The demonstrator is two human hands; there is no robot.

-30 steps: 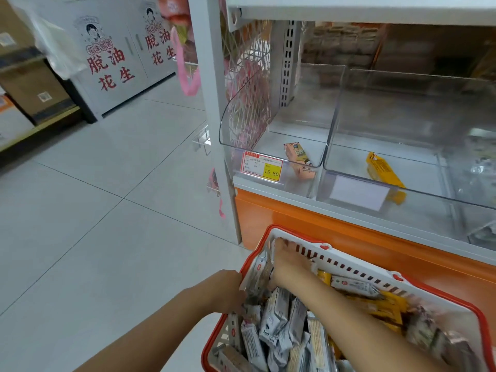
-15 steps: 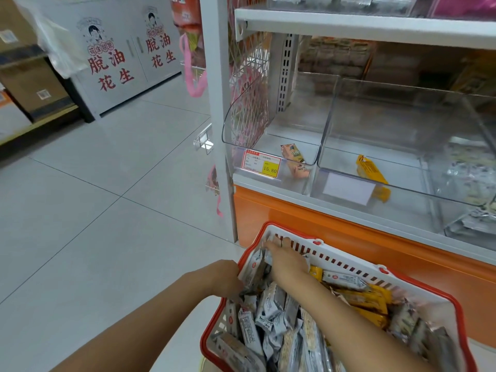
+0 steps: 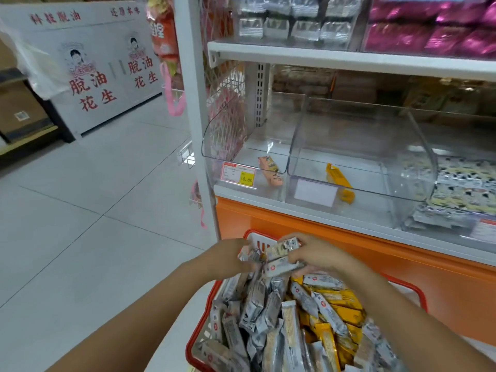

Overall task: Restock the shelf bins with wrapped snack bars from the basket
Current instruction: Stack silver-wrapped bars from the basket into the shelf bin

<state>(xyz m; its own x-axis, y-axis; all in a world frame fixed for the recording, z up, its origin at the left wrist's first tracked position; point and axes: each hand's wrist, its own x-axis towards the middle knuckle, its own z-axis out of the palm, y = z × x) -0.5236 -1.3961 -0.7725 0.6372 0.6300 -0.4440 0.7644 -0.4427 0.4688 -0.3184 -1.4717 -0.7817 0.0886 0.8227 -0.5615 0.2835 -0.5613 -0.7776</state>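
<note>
Silver bars [image 3: 281, 257] hung bunched just above the far left corner of the basket [image 3: 253, 232]. The right hand [image 3: 322, 255] was curled tight round them, and the left hand [image 3: 228, 253] pinched their left end. Loose bars [image 3: 308, 331] filled the basket. Beyond its far rim, the open-topped left bin [image 3: 214, 140] held one orange bar [image 3: 271, 170], and the roomy middle bin [image 3: 421, 162] held one yellow bar [image 3: 339, 182].

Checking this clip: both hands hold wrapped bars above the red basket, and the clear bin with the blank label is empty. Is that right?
Not quite. The head view shows the clear bin with the blank label holds one yellow bar, so it is not empty. The rest stands: the left hand and right hand hold wrapped bars above the red basket.
</note>
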